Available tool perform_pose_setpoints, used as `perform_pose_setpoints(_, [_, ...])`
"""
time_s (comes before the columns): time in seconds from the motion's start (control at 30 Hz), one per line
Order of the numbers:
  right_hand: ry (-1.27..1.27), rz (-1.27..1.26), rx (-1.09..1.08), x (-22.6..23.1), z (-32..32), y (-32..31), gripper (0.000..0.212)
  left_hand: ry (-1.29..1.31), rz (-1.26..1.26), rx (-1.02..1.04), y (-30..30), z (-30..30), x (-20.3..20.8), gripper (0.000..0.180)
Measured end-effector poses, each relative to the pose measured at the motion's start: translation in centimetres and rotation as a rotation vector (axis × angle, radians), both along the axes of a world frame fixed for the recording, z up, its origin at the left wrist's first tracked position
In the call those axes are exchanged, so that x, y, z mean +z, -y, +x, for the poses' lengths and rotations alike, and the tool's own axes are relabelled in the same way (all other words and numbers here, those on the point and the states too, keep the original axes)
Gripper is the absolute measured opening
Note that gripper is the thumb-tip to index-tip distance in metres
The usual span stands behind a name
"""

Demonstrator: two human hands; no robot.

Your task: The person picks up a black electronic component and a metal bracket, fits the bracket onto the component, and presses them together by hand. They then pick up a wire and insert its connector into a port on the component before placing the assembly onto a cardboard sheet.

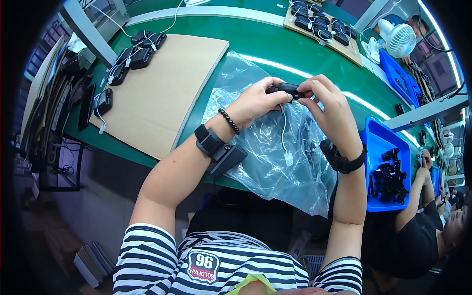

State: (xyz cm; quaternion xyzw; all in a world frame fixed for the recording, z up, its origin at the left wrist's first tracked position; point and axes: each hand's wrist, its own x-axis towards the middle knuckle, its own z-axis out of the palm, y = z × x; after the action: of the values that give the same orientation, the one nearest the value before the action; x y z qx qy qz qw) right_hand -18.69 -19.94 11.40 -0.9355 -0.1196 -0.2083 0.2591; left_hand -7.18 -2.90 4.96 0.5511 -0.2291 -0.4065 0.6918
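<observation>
Above a clear plastic bag (275,152), my two hands meet at a small black plastic housing (290,89). My left hand (260,101) wraps its fingers and thumb round the left part of it. With thumb and fingertips, my right hand (324,101) pinches the right end; any small part between those fingertips is too hidden to make out. From the housing a thin white-grey cable (283,130) hangs down, ending in a white connector (288,158) over the bag.
A cardboard sheet (157,83) lies at left, with several black cabled units (142,54) along its far left edge. More such units (319,24) sit on a board at the back. At right stands a blue bin (365,162) with black parts (388,179). Beyond are a white fan (397,38) and a co-worker's arm (418,189).
</observation>
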Motion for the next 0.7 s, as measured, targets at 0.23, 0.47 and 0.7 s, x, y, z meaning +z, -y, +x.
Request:
perform_pose_setpoints(0.23, [0.129,-0.225,-0.045,-0.3,-0.1,-1.0,0.017,0.097,-0.032,0.034,0.2,-0.3,-0.4,0.047])
perform_pose_setpoints(0.47, [0.107,-0.224,-0.105,-1.0,0.1,-0.7,0.017,0.176,-0.033,0.066,-0.1,0.0,-0.6,0.049])
perform_pose_setpoints(0.7, [0.136,-0.328,-0.11,-1.2,-0.6,-1.0,0.019,0.273,0.025,0.073,-0.1,0.0,0.0,0.048])
